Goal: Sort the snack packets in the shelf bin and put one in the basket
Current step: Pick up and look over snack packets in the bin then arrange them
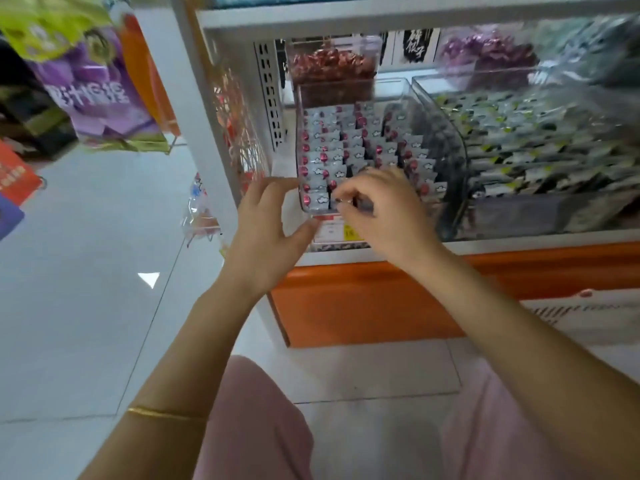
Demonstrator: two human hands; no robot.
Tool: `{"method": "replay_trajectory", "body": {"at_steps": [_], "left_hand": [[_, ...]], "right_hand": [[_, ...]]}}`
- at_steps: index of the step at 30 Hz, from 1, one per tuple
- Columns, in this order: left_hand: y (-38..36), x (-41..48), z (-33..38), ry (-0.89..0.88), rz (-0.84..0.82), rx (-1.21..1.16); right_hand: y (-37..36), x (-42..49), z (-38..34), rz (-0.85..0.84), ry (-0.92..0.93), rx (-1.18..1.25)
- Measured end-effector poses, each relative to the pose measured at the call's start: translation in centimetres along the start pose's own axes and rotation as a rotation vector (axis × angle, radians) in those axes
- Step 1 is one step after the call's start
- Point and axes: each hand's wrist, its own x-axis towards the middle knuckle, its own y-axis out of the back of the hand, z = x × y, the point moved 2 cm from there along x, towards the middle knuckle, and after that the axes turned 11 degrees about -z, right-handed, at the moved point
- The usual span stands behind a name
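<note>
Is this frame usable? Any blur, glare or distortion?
Head view: left hand, right hand and packets in the bin fairly sharp; hanging bags and right bin smeared by motion; glare spot on floor; post bowed by wide lens.

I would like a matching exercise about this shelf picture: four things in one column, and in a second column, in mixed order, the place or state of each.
Things
1. left hand
2. right hand
3. red sweets tub
4. green-marked packets

Places or states
A. fill the wide bin on the right
B. pinches a packet in the front row
C. stands behind the pink-dotted packets, higher up
D. holds the snack bin at its front left corner

Pairs: 1-D, 2-B, 3-C, 4-A
</note>
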Motion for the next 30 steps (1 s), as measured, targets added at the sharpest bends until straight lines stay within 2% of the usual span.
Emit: {"method": "replay_trajectory", "body": {"at_steps": [3, 7, 12, 18, 20, 22, 24, 30], "left_hand": [[0.4, 0.1, 0.0, -0.016, -0.015, 0.017], [1.2, 0.8, 0.4, 0.015, -0.058, 0.083], [0.8, 1.7, 0.3, 0.003, -0.088, 0.149], [-0.5, 2.7, -0.3, 0.010, -0.071, 0.125], [-0.5, 3.1, -0.4, 0.006, -0.065, 0.134], [-0.2, 3.3, -0.4, 0.016, -0.071, 0.122], [0.2, 3.3, -0.3, 0.019, -0.049, 0.075], [1.1, 2.2, 0.7, -0.054, 0.082, -0.071]], "right_hand": [[0.0, 0.6, 0.4, 0.011, -0.019, -0.106], [0.0, 2.2, -0.1, -0.070, -0.034, -0.238], [-0.2, 4.0, -0.3, -0.094, -0.005, -0.292], [-1.1, 6.0, 1.0, -0.218, 0.057, -0.339], [-1.2, 6.2, 1.1, -0.200, 0.092, -0.270], [-0.7, 6.1, 0.9, -0.128, 0.101, -0.032], [0.5, 5.8, 0.3, -0.016, 0.107, 0.226], [3.3, 2.6, -0.6, 0.324, 0.018, 0.594]]}}
